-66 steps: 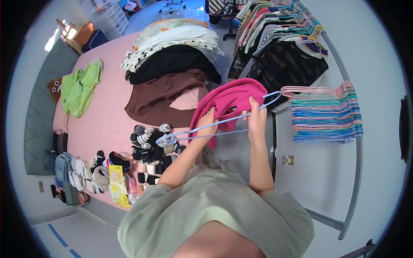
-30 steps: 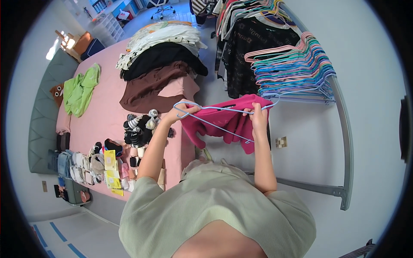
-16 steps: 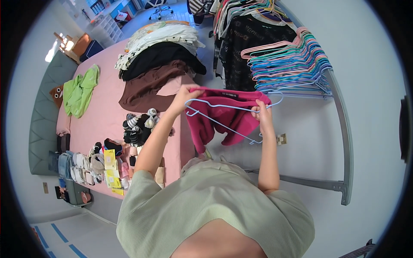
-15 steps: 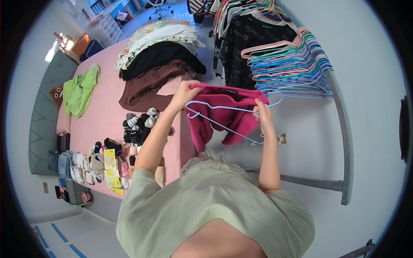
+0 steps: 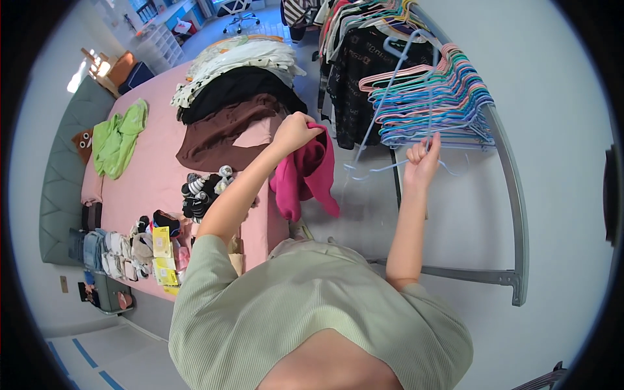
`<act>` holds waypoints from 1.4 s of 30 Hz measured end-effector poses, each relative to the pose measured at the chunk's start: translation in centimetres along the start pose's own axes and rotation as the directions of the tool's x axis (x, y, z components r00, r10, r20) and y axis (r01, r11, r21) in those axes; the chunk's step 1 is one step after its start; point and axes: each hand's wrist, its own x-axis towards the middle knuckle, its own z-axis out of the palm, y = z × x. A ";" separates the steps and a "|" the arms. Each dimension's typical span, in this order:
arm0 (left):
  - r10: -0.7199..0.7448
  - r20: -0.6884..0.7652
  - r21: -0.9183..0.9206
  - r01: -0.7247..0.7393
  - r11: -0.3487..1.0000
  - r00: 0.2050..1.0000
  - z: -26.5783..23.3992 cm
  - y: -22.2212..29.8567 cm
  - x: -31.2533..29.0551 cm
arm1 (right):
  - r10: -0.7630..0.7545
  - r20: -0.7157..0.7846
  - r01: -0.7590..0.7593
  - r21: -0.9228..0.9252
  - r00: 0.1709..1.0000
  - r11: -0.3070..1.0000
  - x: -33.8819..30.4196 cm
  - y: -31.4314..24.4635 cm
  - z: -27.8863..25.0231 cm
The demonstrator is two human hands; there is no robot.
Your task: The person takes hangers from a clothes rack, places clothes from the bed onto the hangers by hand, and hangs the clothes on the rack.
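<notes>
My left hand (image 5: 298, 135) is closed on the upper edge of a magenta garment (image 5: 302, 179), which hangs bunched beside the bed's edge with two leg-like parts drooping. Its exact kind is hard to tell. Out to the right, my right hand (image 5: 422, 159) grips a light-blue clothes hanger (image 5: 388, 94). The hanger is tilted, smeared by motion, and apart from the garment. Behind it, a row of pastel hangers (image 5: 429, 107) hangs on the rack.
The grey metal clothes rack (image 5: 513, 195) stands at the right, with a dark patterned top (image 5: 361, 84) among other clothes. On the pink bed (image 5: 156, 175) lie brown trousers (image 5: 214, 133), a green garment (image 5: 123, 140), bundled socks (image 5: 198, 195) and several folded clothes (image 5: 117, 257).
The hanger has come away from the magenta garment and swung up to the right with my right hand. My left hand has moved slightly right with the garment, which now hangs narrower.
</notes>
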 end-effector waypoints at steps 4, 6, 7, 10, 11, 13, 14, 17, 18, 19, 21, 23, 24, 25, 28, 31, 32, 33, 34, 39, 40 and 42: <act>-0.026 -0.072 -0.027 0.024 0.999 0.997 0.8 -1.0 0.1 | -0.071 0.017 0.067 0.183 0.997 0.981 -1.7 1.6 2.8; -0.044 -0.061 -0.044 0.041 0.998 0.997 1.1 -0.9 0.1 | -0.115 0.016 0.106 0.275 0.993 0.956 -2.2 2.1 4.0; -0.059 -0.047 -0.062 0.056 0.997 0.997 1.1 -0.9 0.0 | -0.113 0.019 0.103 0.276 0.993 0.956 -2.2 2.4 4.3; -0.050 -0.029 -0.120 0.046 0.992 0.998 1.0 -1.4 -0.1 | -0.109 0.110 0.071 0.304 0.988 0.950 -1.7 3.5 4.8; -0.050 -0.031 -0.121 0.046 0.992 0.998 0.9 -1.6 0.0 | -0.109 0.112 0.071 0.304 0.988 0.950 -1.5 4.0 4.8; 0.009 0.028 -0.226 -0.002 0.974 1.000 0.5 -1.8 0.1 | -0.135 0.216 0.082 0.237 0.967 0.968 -1.4 5.0 4.7; 0.009 0.026 -0.227 -0.003 0.974 1.000 0.4 -1.6 0.1 | -0.133 0.215 0.091 0.197 0.968 0.976 -1.2 5.7 4.5; 0.023 0.001 -0.370 -0.021 0.929 1.000 -0.2 -1.5 0.2 | -0.108 0.221 0.108 0.013 0.969 0.994 -0.9 8.2 3.7; -0.036 0.058 -0.442 0.058 0.895 0.998 -0.7 -1.5 0.4 | -0.085 0.241 0.094 -0.025 0.967 0.995 -0.5 9.2 3.0; -0.093 0.119 -0.509 0.141 0.849 0.989 -1.2 -1.8 0.5 | -0.080 0.246 0.090 -0.028 0.966 0.996 -0.1 10.0 2.3; -0.126 0.188 -0.567 0.212 0.796 0.974 -2.5 -1.4 0.3 | 0.011 0.296 0.043 -0.174 0.955 0.984 0.8 10.3 0.9; -0.219 0.258 -0.686 0.338 0.644 0.941 -3.4 -1.1 -0.1 | 0.154 0.273 -0.078 -0.269 0.950 0.960 1.6 9.8 0.2; -0.221 0.266 -0.718 0.346 0.604 0.938 -3.9 -1.2 -0.3 | 0.206 0.262 -0.127 -0.290 0.943 0.948 2.2 9.6 -0.1; -0.222 0.265 -0.719 0.346 0.603 0.938 -4.3 -1.2 -0.6 | 0.259 0.251 -0.175 -0.312 0.933 0.934 2.5 9.1 -0.1; -0.231 0.316 -0.756 0.391 0.525 0.920 -5.4 -1.2 -1.4 | 0.355 0.279 -0.255 -0.339 0.892 0.906 3.5 7.1 -0.1; -0.162 0.310 -0.766 0.347 0.541 0.937 -5.2 -1.4 -1.3 | 0.166 0.324 -0.086 -0.246 0.931 0.965 3.4 5.8 1.1; -0.163 0.313 -0.765 0.350 0.541 0.936 -5.1 -1.1 -1.3 | 0.112 0.311 -0.073 -0.135 0.944 0.988 3.5 5.4 1.6; -0.127 0.323 -0.753 0.336 0.566 0.938 -5.1 -0.8 -1.3 | 0.095 0.313 -0.086 -0.042 0.945 0.995 3.6 4.8 2.1; -0.092 0.332 -0.741 0.320 0.590 0.939 -5.0 -0.5 -1.3 | 0.075 0.330 -0.080 0.001 0.941 0.997 3.3 4.1 2.9; -0.066 0.351 -0.703 0.310 0.640 0.934 -3.8 0.0 -1.7 | 0.014 0.429 -0.022 0.014 0.903 1.000 2.8 2.9 3.4; -0.063 0.341 -0.703 0.299 0.645 0.938 -3.6 0.0 -1.7 | 0.066 0.448 -0.058 -0.033 0.892 0.998 2.7 2.4 2.9; -0.038 0.356 -0.717 0.298 0.630 0.934 -3.9 0.0 -1.4 | 0.159 0.426 -0.126 -0.103 0.891 0.987 2.9 2.7 2.6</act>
